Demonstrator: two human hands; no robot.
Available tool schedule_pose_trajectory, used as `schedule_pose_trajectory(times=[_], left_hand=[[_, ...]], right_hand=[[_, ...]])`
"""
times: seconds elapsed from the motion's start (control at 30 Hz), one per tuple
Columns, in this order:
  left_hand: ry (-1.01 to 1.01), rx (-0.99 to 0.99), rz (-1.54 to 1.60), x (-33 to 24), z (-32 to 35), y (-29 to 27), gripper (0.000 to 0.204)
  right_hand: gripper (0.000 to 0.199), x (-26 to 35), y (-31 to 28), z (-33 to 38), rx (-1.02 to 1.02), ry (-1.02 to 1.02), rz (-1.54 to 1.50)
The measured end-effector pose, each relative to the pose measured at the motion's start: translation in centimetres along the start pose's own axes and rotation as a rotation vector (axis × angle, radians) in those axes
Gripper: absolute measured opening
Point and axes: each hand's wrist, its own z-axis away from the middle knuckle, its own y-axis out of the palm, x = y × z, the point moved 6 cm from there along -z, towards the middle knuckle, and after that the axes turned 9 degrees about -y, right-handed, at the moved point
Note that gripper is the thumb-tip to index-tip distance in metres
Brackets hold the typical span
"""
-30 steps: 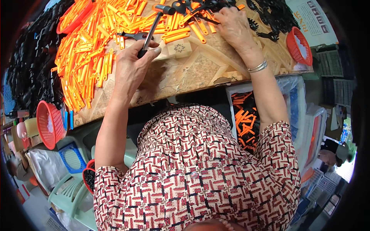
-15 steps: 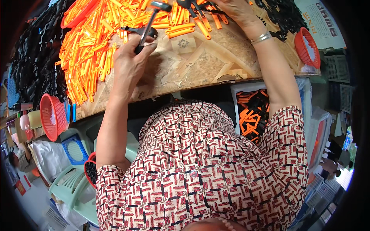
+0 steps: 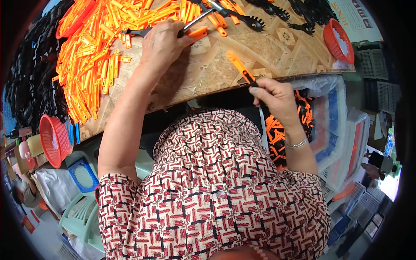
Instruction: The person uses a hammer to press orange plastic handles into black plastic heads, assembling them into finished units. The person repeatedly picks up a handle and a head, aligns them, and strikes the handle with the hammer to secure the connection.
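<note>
My left hand (image 3: 162,47) is closed around a hammer (image 3: 197,22) over the table; its metal shaft slants up to the right, towards the far edge. A black piece (image 3: 135,32) sticks out on the left side of that hand; whether I grip it too is hidden. My right hand (image 3: 277,97) pinches a utensil with an orange handle (image 3: 239,66) at the table's near edge. The handle points up and left, and the black part runs into my fingers, its end hidden. Beyond lie black slotted or toothed utensil heads (image 3: 253,22), some joined to orange handles.
A large heap of orange handles (image 3: 91,56) covers the table's left side, with black parts (image 3: 37,65) further left. Red baskets (image 3: 55,141) stand at both sides. Below the right edge, a plastic-lined box (image 3: 320,130) holds orange and black utensils (image 3: 277,136). A green chair (image 3: 80,216) stands lower left.
My right hand has come back from the table's far side to the near edge, bringing the orange-handled utensil. My left hand has shifted forward and right, and the hammer leans more to the right.
</note>
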Motion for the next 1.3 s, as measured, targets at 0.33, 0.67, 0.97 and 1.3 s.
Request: schedule_pose_trajectory(times=[0.33,0.67,0.97,1.3], left_hand=[[-0.243,0.011,0.282,3.6,2.2,-2.8,0.029],[-0.367,-0.071,0.655,6.4,6.0,-4.4,0.025],[-0.104,-0.17,0.184,4.9,4.9,-3.5,0.024],[-0.068,-0.161,-0.276,2.2,3.1,-3.1,0.023]], right_hand=[[0.016,-2.0,5.2,0.9,0.078,0.064,-0.139],[0.013,-2.9,6.0,1.1,0.08,0.088,-0.186],[0.015,-3.1,7.3,1.3,0.142,0.123,-0.203],[0.017,-2.2,8.1,1.1,0.173,0.213,-0.283]])
